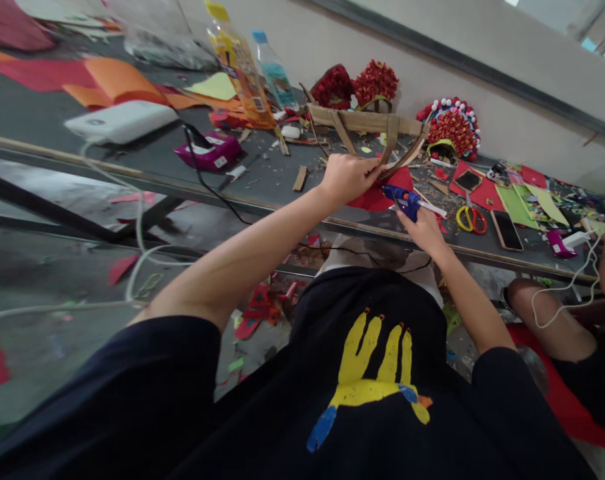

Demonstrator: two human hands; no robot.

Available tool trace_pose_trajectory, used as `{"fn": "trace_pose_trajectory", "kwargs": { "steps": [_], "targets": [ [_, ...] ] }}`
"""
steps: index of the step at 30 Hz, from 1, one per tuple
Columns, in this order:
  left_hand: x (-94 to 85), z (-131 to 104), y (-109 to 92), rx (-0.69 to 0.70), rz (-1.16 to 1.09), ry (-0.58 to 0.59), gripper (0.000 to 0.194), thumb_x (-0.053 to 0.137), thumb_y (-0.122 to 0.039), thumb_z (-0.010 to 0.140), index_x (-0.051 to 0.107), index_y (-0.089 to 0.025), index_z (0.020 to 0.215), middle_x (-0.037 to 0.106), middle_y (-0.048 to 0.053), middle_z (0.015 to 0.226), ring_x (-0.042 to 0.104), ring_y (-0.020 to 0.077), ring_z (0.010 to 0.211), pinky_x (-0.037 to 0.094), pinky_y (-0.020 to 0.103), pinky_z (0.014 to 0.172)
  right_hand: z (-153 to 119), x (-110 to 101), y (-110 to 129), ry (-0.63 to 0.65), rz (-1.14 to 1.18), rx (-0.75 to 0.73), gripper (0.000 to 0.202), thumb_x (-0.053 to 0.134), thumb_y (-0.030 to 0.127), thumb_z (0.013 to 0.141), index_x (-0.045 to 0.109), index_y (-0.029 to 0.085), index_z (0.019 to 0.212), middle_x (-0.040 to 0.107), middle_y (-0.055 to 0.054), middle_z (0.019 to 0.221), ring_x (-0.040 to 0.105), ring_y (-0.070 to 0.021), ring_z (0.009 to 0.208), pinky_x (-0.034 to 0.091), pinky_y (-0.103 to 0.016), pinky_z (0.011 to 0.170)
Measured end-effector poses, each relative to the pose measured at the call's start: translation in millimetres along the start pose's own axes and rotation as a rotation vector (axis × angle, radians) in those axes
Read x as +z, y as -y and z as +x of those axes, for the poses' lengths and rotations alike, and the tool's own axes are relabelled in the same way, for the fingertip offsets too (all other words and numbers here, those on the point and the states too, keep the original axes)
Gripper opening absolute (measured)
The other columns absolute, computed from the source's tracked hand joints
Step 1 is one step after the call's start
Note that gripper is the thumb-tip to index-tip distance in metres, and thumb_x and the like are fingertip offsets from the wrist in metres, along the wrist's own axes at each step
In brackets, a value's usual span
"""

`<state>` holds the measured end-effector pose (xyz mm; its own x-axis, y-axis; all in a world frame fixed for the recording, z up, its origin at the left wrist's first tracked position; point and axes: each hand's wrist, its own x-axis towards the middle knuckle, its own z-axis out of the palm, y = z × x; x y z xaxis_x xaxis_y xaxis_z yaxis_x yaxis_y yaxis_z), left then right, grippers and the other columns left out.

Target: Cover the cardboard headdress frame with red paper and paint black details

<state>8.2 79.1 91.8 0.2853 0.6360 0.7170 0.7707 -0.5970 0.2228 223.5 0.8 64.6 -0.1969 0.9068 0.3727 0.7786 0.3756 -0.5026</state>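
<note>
My left hand [349,179] is closed on the near end of a frame of bent cardboard strips [367,121], which rises off the table. Under its fingertips lies a piece of red paper [399,180]. In my right hand [425,230] is a blue glue gun [406,200], gripped by its handle, with its front end close to my left fingertips and the red paper. A white glue stick [435,209] juts from the gun's back. Whether the gun's tip touches the cardboard or paper is hidden.
Right of the hands lie scissors [471,218] and a phone [506,230]. Red fringed pieces [375,81] stand along the wall. Bottles [275,70], a purple box [209,152] and a white power strip [122,121] are on the left. Another person's knee [552,313] shows at right.
</note>
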Motion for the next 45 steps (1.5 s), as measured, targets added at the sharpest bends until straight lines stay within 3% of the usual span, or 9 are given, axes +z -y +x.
{"fn": "trace_pose_trajectory", "kwargs": {
  "steps": [19, 29, 36, 45],
  "targets": [
    [-1.7, -3, -2, -0.004, -0.033, 0.032, 0.034, 0.048, -0.042, 0.096, 0.074, -0.022, 0.087, 0.068, 0.007, 0.068, 0.067, 0.0218, 0.073, 0.046, 0.030, 0.066, 4, 2, -8, -0.138, 0.011, 0.007, 0.046, 0.044, 0.061, 0.094, 0.064, 0.022, 0.110, 0.074, -0.010, 0.093, 0.071, -0.0289, 0.101, 0.056, -0.046, 0.091],
    [1.3, -5, 0, -0.003, -0.027, 0.019, 0.034, 0.049, -0.041, 0.095, 0.074, -0.021, 0.087, 0.069, 0.008, 0.069, 0.067, 0.0220, 0.071, 0.045, 0.030, 0.064, 6, -1, -12, -0.208, -0.001, 0.067, 0.047, 0.043, 0.059, 0.094, 0.063, 0.018, 0.105, 0.074, -0.010, 0.083, 0.073, -0.0287, 0.097, 0.056, -0.043, 0.091],
    [1.6, -4, 1, 0.006, -0.029, 0.001, 0.034, 0.049, -0.042, 0.095, 0.073, -0.021, 0.083, 0.069, 0.008, 0.068, 0.066, 0.0208, 0.069, 0.044, 0.030, 0.062, -5, 6, -7, -0.095, -0.012, 0.056, 0.045, 0.049, 0.059, 0.091, 0.066, 0.020, 0.103, 0.075, -0.012, 0.094, 0.071, -0.0297, 0.095, 0.058, -0.044, 0.086],
    [-2.4, -4, -2, -0.027, -0.037, 0.022, 0.036, 0.049, -0.045, 0.096, 0.074, -0.020, 0.086, 0.069, 0.008, 0.069, 0.067, 0.0221, 0.071, 0.045, 0.031, 0.065, -6, 13, -14, -0.101, -0.024, 0.018, 0.046, 0.050, 0.058, 0.091, 0.067, 0.020, 0.110, 0.075, -0.011, 0.101, 0.069, -0.0283, 0.101, 0.056, -0.041, 0.088]
  ]
}}
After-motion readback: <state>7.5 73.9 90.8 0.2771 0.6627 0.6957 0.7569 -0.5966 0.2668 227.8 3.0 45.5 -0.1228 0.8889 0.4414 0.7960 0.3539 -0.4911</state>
